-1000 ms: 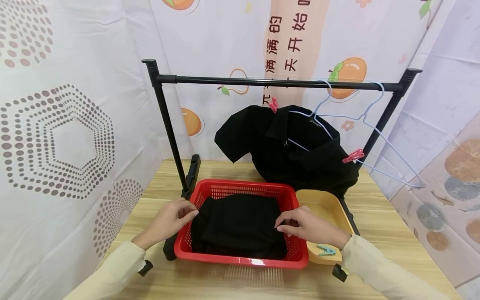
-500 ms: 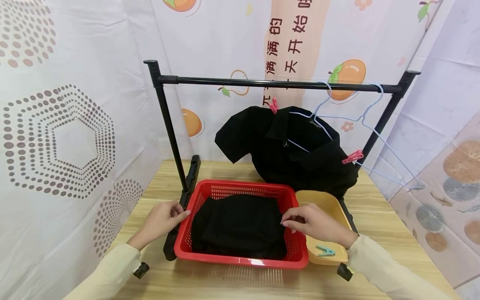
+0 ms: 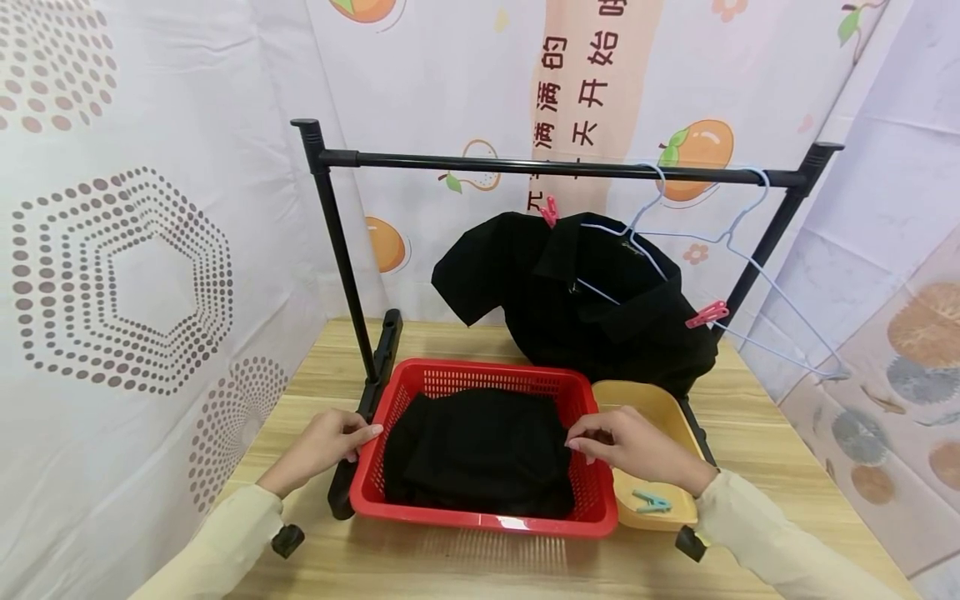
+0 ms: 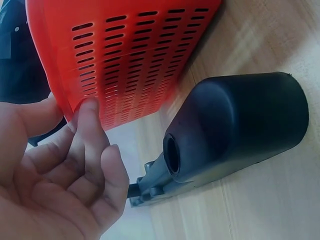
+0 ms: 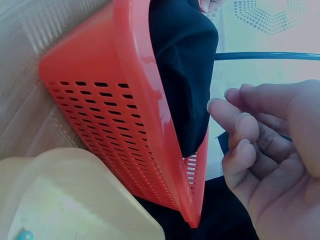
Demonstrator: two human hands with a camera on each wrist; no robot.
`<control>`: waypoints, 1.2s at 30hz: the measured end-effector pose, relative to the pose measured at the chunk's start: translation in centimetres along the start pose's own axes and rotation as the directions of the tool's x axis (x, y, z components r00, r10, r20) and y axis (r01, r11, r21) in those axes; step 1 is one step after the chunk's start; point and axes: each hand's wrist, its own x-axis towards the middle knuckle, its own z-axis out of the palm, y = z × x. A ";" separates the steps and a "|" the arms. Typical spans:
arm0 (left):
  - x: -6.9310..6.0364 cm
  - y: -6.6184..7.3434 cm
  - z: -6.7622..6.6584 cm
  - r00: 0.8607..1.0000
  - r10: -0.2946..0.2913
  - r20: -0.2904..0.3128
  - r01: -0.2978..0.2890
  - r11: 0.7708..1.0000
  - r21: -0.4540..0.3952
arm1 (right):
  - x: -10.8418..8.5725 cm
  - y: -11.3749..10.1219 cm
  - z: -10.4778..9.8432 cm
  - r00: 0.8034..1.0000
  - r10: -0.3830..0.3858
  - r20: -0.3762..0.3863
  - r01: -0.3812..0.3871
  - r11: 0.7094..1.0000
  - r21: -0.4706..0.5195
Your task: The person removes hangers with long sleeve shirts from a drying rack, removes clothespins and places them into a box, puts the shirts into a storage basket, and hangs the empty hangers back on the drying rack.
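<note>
In the head view a red plastic basket (image 3: 495,522) holds folded black cloth (image 3: 487,450). My left hand (image 3: 333,442) is at the basket's left rim. The left wrist view shows its thumb inside and its fingers outside, pinching the rim (image 4: 52,82). Over the basket's right side hovers my right hand (image 3: 630,442), fingers loosely curled and holding nothing. In the right wrist view those fingertips (image 5: 216,106) are beside the black cloth (image 5: 185,75), apart from the rim.
A black rack (image 3: 487,165) stands behind, with blue hangers (image 3: 780,283) on its bar. A black collared shirt (image 3: 480,267) hangs there with pink clothespins (image 3: 707,314). Right of the basket sits a yellow tray (image 3: 678,425) with a teal clothespin (image 3: 651,502).
My left hand has drawn back from the cloth's left edge to the basket rim. My right hand has shifted right, away from the cloth. The cloth stays in the basket.
</note>
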 end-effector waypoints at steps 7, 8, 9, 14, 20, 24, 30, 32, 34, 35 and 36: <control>0.1 0.2 0.2 0.998 -0.053 0.016 0.054 0.998 -0.045 | 0.2 -0.2 -0.8 0.998 0.007 -0.070 -0.008 1.000 -0.013; 0.1 0.2 0.2 0.998 -0.055 0.017 0.056 0.997 -0.049 | 0.2 -0.2 -1.0 0.996 0.006 -0.087 -0.007 1.000 -0.022; 0.1 0.3 0.2 0.998 -0.056 0.018 0.057 0.997 -0.052 | 0.2 -0.2 -1.2 0.994 0.003 -0.105 -0.006 0.999 -0.032; 0.0 0.3 0.2 0.998 -0.056 0.026 0.058 0.996 -0.062 | 0.1 -0.1 -2.3 0.972 -0.027 -0.234 0.003 0.995 -0.105; 0.0 0.3 0.2 0.997 -0.064 0.032 0.066 0.995 -0.069 | -0.2 0.2 -4.0 0.923 -0.056 -0.381 -0.003 0.988 -0.153; 0.0 0.3 0.1 0.997 -0.071 0.032 0.073 0.995 -0.074 | -0.4 0.6 -5.1 0.883 -0.074 -0.463 -0.006 0.986 -0.168; 0.0 0.2 0.2 0.996 -0.083 0.031 0.085 0.993 -0.079 | -0.9 1.2 -6.5 0.833 -0.057 -0.551 -0.037 0.987 -0.157; 0.0 0.1 0.2 0.996 -0.082 0.031 0.084 0.994 -0.076 | -1.1 1.5 -6.9 0.814 -0.043 -0.580 -0.059 0.986 -0.156; -0.1 0.1 0.2 0.996 -0.082 0.032 0.084 0.993 -0.078 | -1.3 1.8 -7.2 0.795 -0.029 -0.607 -0.084 0.984 -0.156; -0.1 0.1 0.2 0.996 -0.082 0.033 0.084 0.993 -0.080 | -1.5 1.9 -7.4 0.784 -0.024 -0.620 -0.097 0.982 -0.161; -0.1 0.1 0.2 0.996 -0.083 0.034 0.086 0.993 -0.082 | -1.6 2.1 -7.6 0.774 -0.019 -0.633 -0.112 0.980 -0.167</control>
